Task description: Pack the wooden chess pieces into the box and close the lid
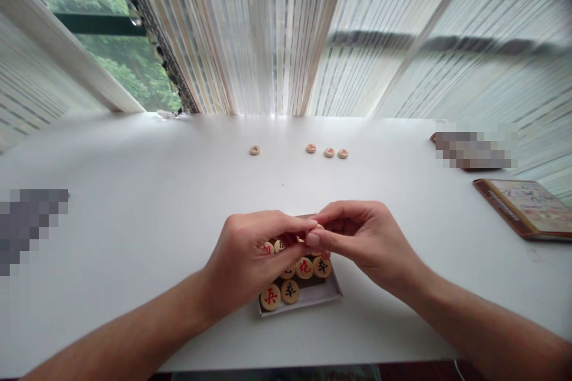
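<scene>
My left hand (248,250) and my right hand (364,232) meet above a shallow open box (313,305). Their fingertips pinch together on one small round Chinese chess piece (320,227), mostly hidden by the fingers. Inside the box lie several wooden pieces: a red-marked piece (270,297) and a black-marked piece (290,292) at the near side, with another red-marked piece (304,268) and a black-marked one (322,266) behind them. My hands cover much of the box's far part.
Farther back on the white table (156,190) lie a black-marked piece (254,150) and three red-marked pieces (329,152). At the right is a brown-edged box or book (527,208), with a blurred-out item (473,150) behind it. Another blurred-out dark item (29,226) sits at the left. Striped curtains (268,30) hang behind.
</scene>
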A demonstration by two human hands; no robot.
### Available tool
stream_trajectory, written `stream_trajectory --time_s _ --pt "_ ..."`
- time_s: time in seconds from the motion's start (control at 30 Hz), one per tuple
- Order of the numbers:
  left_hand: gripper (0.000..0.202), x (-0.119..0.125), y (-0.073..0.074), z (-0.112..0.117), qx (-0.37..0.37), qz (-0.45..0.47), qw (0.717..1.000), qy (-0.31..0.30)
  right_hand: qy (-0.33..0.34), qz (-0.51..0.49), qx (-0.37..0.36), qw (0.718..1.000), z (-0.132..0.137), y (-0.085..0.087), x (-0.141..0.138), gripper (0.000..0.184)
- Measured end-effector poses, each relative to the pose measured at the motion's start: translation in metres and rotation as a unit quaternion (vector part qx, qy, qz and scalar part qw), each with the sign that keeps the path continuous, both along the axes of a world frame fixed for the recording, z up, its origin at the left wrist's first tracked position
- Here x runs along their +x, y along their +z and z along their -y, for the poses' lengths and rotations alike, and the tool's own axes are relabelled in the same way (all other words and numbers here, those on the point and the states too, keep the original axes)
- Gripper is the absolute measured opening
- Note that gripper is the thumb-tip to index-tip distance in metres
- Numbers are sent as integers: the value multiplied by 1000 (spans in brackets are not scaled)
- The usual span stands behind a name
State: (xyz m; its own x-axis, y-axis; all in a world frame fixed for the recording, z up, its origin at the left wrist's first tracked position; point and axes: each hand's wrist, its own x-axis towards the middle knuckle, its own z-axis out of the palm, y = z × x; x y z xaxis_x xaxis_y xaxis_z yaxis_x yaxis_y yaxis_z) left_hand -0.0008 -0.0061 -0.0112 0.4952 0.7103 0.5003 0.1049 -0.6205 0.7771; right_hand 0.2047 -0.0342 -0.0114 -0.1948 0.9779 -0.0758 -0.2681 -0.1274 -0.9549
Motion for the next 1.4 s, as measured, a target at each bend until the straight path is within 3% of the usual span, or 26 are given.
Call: stream_trajectory --time_s 0.13,0.3,0.47,0.63,0.83,1.13,1.4 --pt "23 0 1 -1 -4 -2 1000 -5 6 20 8 1000 0 -2 3 19" --pt "22 2 1 -2 -99 49 994 -4 33 28 17 999 -2 -3 7 16" --pt "24 5 -1 -3 -212 115 970 -20 33 -12 -11 999 -2 -1 6 21" --pt "24 4 -1 -3 -281 131 950 -25 34 -27 -28 999 -1 -5 6 41" --pt "21 4 -1 0 -253 88 963 -15 17 -25 -49 998 -1 -3 2 38" --pt "21 4 2 1 -193 60 978 -56 1 4 -37 999 -2 1 3 30" --pt "17 6 5 2 -268 105 956 -60 1 43 46 998 3 8 2 25"
